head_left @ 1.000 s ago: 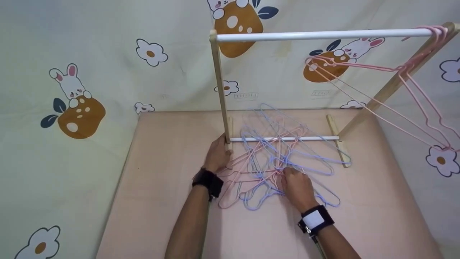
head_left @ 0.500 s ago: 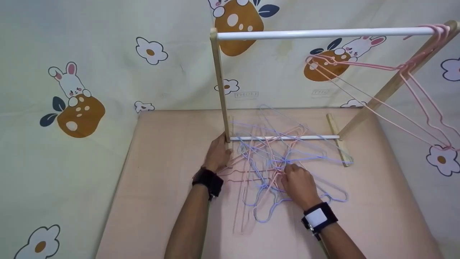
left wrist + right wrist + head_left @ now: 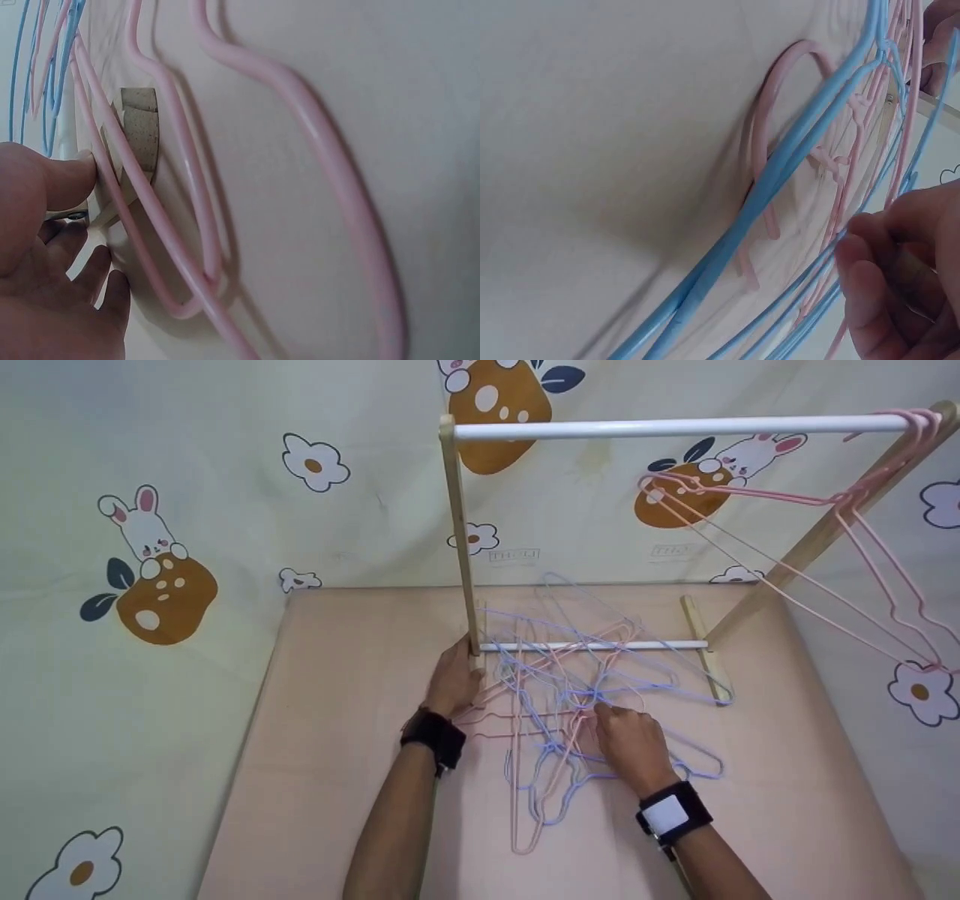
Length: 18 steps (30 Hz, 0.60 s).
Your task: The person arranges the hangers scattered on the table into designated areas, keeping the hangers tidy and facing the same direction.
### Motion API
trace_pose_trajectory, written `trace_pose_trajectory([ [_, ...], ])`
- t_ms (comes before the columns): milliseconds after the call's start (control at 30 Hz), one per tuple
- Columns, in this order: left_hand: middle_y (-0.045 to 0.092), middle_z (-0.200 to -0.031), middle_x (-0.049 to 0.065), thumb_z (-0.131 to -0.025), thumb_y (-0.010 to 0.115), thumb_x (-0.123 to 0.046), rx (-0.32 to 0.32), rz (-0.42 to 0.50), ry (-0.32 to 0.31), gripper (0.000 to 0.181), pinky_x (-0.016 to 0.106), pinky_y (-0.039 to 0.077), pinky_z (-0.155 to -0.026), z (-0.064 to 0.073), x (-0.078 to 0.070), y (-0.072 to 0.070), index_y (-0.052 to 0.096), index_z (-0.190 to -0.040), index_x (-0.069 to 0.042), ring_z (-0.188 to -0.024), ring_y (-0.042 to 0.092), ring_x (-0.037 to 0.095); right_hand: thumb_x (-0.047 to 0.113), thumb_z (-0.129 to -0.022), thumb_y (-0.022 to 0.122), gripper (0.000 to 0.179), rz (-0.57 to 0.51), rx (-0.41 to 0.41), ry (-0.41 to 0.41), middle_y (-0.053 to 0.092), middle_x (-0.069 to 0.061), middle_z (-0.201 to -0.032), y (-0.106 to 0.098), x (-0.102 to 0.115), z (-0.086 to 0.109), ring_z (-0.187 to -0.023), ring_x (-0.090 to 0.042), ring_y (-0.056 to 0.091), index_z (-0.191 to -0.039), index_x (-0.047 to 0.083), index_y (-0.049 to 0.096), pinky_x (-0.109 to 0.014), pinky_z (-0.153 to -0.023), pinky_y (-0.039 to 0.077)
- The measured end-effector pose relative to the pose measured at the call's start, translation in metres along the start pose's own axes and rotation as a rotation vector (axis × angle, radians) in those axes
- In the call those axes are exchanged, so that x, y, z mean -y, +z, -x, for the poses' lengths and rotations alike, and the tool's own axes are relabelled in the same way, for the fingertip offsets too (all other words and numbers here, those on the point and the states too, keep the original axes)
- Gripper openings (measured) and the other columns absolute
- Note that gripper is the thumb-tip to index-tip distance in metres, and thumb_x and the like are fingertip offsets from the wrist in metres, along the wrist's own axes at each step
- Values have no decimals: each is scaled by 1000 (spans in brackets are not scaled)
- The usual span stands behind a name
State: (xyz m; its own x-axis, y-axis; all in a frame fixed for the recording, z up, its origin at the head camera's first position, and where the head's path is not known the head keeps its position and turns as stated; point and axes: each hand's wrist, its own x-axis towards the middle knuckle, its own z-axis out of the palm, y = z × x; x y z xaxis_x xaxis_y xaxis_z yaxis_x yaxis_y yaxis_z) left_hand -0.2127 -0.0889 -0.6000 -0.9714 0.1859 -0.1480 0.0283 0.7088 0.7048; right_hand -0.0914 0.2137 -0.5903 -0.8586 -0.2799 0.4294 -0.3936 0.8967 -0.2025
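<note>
Left of a rack of pale wood with white rods, a broad stretch of flat, peach-coloured tabletop is being shown, bounded by a slanting edge; more surface is being seen in front of the rack, and a narrower strip to its right, before the right edge.

The rack's lower left corner is being gripped by the left hand, with post and foot meeting there. Under and in front of the rack, a tangled heap of slim pink and blue hangers is being spread, loops crossing its lower rod. In front of the rack, a smooth pink triangular hanger is being pinched by the curled fingers of the right hand; it is being crowded by blue loops.

A pale cloth printed with rabbits and flowers is being stretched left of and behind the rack. At the rack's upper right end, two pink hangers are being suspended, their loops jutting forward.
</note>
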Motion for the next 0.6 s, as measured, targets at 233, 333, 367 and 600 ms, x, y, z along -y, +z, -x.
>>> trace_pose_trajectory([
  [233, 43, -166, 29, -110, 63, -7, 0, -32, 45, 72, 50, 27, -131, 4, 0, -2, 25, -169, 7, -159, 33, 44, 5, -95, 78, 16, -39, -63, 96, 75, -23, -85, 1, -1, 1, -63, -46, 72, -102, -7, 71, -56, -53, 60],
  [333, 47, -163, 28, -110, 64, -7, -14, -41, 67, 71, 49, 28, -130, 4, 0, -2, 26, -168, 9, -157, 35, 45, 19, -94, 83, 38, -56, -56, 133, 75, -27, -97, 1, 0, 1, -71, -48, 74, -116, -10, 70, -57, -60, 62],
  [367, 49, -162, 28, -109, 64, -7, -19, -39, 67, 71, 50, 28, -130, 4, 0, -2, 27, -168, 9, -157, 36, 45, 22, -93, 85, 46, -62, -45, 145, 74, -29, -101, 1, 0, 1, -73, -49, 74, -121, -10, 69, -58, -62, 63],
  [600, 45, -166, 26, -109, 63, -8, -5, -34, 37, 72, 48, 26, -131, 2, 1, -1, 26, -170, 6, -160, 33, 43, 13, -89, 89, 65, -118, 32, 194, 70, -30, -116, 0, 1, 4, -79, -49, 74, -141, -11, 59, -59, -68, 63],
])
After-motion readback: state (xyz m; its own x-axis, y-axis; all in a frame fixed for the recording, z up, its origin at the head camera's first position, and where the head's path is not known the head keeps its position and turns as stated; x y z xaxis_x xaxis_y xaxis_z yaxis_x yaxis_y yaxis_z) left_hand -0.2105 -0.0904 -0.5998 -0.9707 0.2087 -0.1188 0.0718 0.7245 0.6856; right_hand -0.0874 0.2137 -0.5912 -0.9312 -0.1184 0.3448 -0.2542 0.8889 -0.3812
